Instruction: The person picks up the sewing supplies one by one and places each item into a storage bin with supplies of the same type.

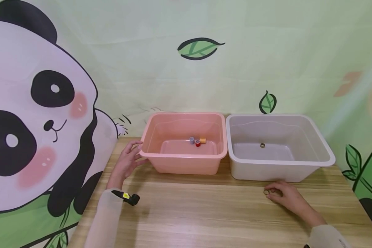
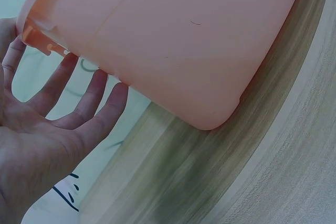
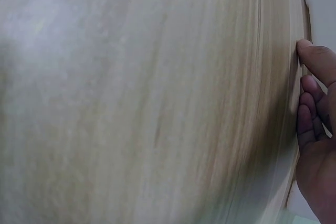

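Observation:
My left hand (image 1: pixel 126 162) is at the left end of the pink basin (image 1: pixel 179 164). In the left wrist view its fairly straight fingers (image 2: pixel 86 100) touch the basin's side below the rim. Inside the basin, a small bluish-grey cylinder (image 1: pixel 192 140), a red one (image 1: pixel 197 143) and an orange one (image 1: pixel 203 141) lie close together. My right hand (image 1: pixel 286 197) pinches a small brass-coloured ring (image 1: pixel 266 192) between thumb and fingers, just in front of the grey basin (image 1: pixel 266 171). A similar ring (image 1: pixel 262 145) lies on that basin's floor. The right wrist view does not show the pinched ring.
Both basins stand side by side at the back of the wooden table (image 1: pixel 186 213), rims nearly touching. Behind them hangs a pale green cloth (image 1: pixel 142 62) printed with a panda and leaves. A black wrist camera (image 1: pixel 131 198) sticks out from my left wrist.

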The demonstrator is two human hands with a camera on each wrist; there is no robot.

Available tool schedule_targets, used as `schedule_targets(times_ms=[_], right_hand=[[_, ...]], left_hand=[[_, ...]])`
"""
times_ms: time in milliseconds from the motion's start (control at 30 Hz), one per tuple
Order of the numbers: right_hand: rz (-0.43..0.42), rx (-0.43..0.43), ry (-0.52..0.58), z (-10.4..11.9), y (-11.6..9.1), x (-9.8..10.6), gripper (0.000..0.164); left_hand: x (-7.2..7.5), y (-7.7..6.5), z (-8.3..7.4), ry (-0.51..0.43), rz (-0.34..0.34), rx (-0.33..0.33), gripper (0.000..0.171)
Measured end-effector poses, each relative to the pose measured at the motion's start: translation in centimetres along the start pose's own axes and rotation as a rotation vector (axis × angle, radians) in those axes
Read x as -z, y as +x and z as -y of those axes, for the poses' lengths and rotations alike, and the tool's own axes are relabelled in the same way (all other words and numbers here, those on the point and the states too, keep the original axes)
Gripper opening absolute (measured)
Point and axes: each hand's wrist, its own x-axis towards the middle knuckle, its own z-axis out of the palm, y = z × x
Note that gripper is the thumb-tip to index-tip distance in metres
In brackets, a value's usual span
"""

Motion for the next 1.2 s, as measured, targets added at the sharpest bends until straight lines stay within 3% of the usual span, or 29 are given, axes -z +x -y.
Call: schedule_targets(times_ms=[767, 967, 1200], right_hand=[[-0.021, 0.036, -0.020, 0.41, -0.05, 0.26, 0.026], [0.000, 0.027, -0.029, 0.43, 0.23, 0.60, 0.025], [-0.031, 0.065, -0.075, 0.34, 0.46, 0.91, 0.028]], left_hand=[[0.00, -0.14, -0.05, 0.001, -0.005, -0.005, 0.023], [0.05, -0.08, 0.02, -0.010, -0.001, -0.009, 0.015], [0.09, -0.01, 0.14, -0.019, 0.001, -0.009, 0.015]])
